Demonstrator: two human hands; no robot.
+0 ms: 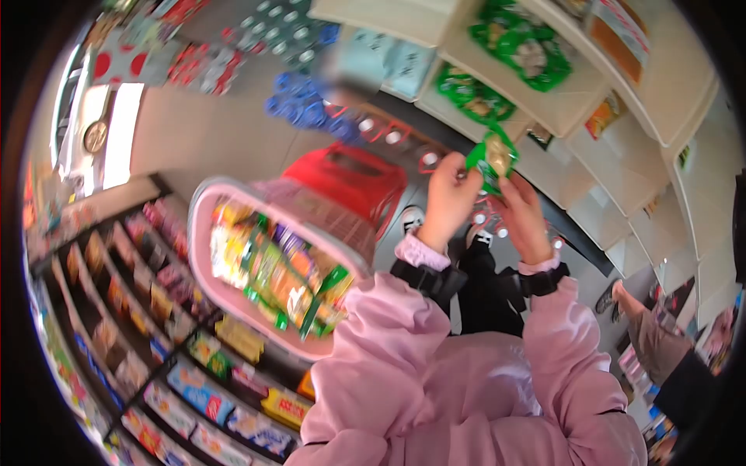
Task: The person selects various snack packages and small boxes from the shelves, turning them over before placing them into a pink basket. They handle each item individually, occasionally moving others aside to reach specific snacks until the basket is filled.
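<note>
Between my two hands is a small green packet with a pale yellowish middle. My left hand pinches its left edge with closed fingers. On the packet's lower right side, my right hand grips it with thumb and fingers together. To the left of my hands, a pink basket holds many colourful snack packets. Just beyond my hands, green bags of similar look lie in a white shelf compartment.
A red basket stands on the floor behind the pink one. White shelves run along the right. Dark racks of packaged snacks fill the lower left. Blue-capped bottles stand farther off. Another person's leg shows at lower right.
</note>
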